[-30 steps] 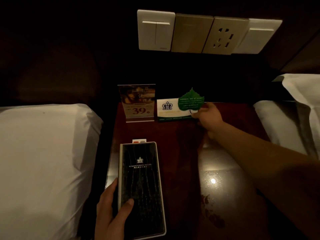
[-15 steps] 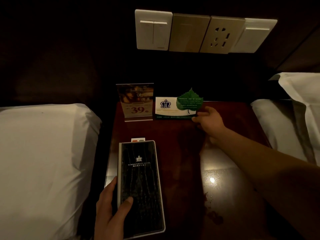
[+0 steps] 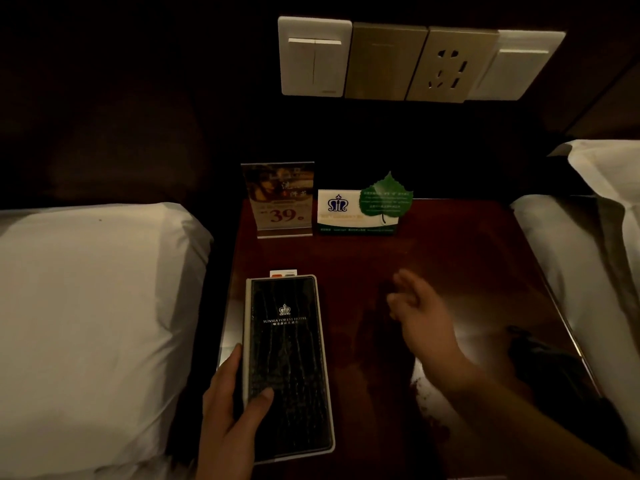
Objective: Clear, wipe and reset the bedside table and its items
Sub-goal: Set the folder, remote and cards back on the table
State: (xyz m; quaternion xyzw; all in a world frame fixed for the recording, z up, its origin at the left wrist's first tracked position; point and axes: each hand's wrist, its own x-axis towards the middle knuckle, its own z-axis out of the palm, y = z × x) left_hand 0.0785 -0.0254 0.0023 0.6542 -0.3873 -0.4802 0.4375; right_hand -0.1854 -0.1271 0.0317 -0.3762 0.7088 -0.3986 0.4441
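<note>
Our left hand [image 3: 225, 420] grips the folder [image 3: 287, 358] (long axis front to back); our right hand [image 3: 422, 320], fingers [image 3: 403, 284] loose and empty, hovers to its right.

On the dark wall ahead of me, four plates sit in a row: a white double rocker switch [image 3: 314, 57], a blank gold plate [image 3: 384, 60], a gold power socket [image 3: 450, 65] and a white switch [image 3: 519, 65]. A white pillow [image 3: 86, 306] lies at my left, white bed linen [image 3: 561, 258] at my right.

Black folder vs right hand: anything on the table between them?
Nothing. In the head view, only bare tabletop lies between the black folder and the right hand, which is blurred and holds nothing.
</note>
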